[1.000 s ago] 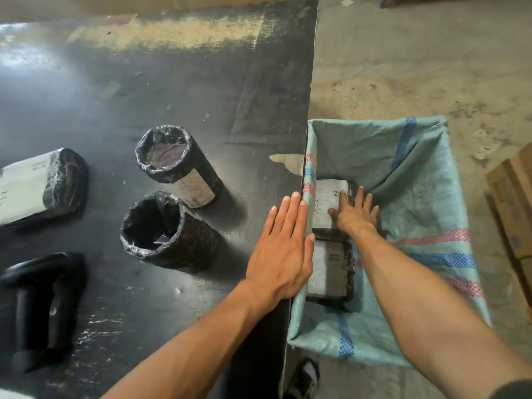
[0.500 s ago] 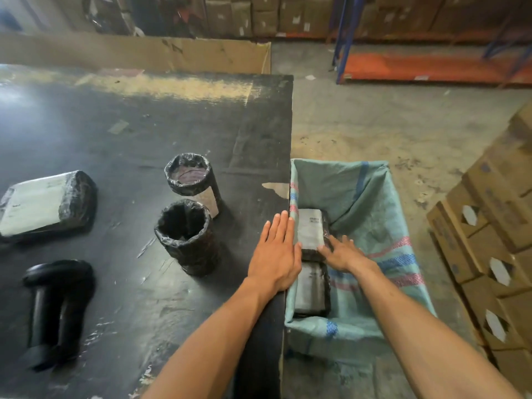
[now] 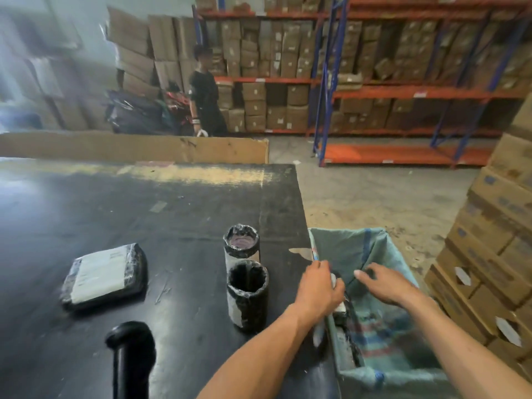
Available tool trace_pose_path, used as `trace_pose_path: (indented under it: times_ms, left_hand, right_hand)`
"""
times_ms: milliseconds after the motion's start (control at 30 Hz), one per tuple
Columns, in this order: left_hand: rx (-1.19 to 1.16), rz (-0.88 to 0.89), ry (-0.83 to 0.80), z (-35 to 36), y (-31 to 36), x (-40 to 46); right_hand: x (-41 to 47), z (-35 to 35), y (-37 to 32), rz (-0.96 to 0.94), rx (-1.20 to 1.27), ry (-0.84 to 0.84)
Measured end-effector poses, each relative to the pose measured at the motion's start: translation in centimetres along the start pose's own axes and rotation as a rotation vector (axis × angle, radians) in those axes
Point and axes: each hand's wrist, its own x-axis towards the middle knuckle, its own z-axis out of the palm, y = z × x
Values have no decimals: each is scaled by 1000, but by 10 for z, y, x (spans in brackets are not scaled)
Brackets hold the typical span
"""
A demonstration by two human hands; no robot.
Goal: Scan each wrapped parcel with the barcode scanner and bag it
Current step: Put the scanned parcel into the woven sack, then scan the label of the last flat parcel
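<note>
A green woven bag (image 3: 377, 332) hangs open at the right edge of the black table (image 3: 178, 214). My left hand (image 3: 318, 287) is curled over the bag's rim at the table edge. My right hand (image 3: 387, 283) lies flat over the bag's fabric with fingers apart, holding nothing. A wrapped parcel (image 3: 342, 307) inside the bag shows only as a white sliver beside my left hand. On the table stand two black-wrapped cylindrical parcels, a far one (image 3: 241, 243) and a near one (image 3: 248, 296). A flat parcel (image 3: 103, 275) with a white label lies to the left. The black barcode scanner (image 3: 131, 355) is near me.
Stacked cardboard boxes (image 3: 486, 254) stand right of the bag. A cardboard sheet (image 3: 135, 146) lines the table's far edge. Beyond it are orange and blue racks (image 3: 374, 93) full of boxes, and a person in black (image 3: 205, 96) stands far off.
My view has tilted up to show the warehouse. My left hand went from flat on the table to curled over the bag's rim. My right hand came off the parcel and shifted right.
</note>
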Motion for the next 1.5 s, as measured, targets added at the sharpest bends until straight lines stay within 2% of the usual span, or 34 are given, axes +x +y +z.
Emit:
trace_pose_path:
  times_ms: [167,300,467,633,867,1000,1167,1300,1433,1500]
  left_hand:
    - [-87,150,166,-82,17,7]
    - [-56,172,269,-155,-8,6]
    - [51,70,339,-234,-83,-10]
    - [197,-136,378,-289,-177,-46]
    - [328,-491,363,-329,-303,-111]
    - [273,-714,307,-335,-345,-131]
    - [86,-723,174,-325,-372,-130]
    - [-35,-706,127,-332,-389,-122]
    - [-361,-670,204,-335,-392,-119]
    - [-421,-681,252,-334,-386,-118]
  right_hand:
    - [-18,-46,-60,-51,95,161]
    - [-34,-73,-123,-114,109,240]
    - [-55,-73,-204,-215,136,254]
    - [-71,-39,-292,-342,92,225]
    - [-101,51,-383,-464,20,-10]
    - [-125,113,-408,-402,34,-219]
    - [-152,159,-422,-332,76,-370]
    - [-165,171,-423,-224,260,-405]
    - [-172,178,-415,-123,572,-510]
    - [-170,178,-411,-96,739,-553]
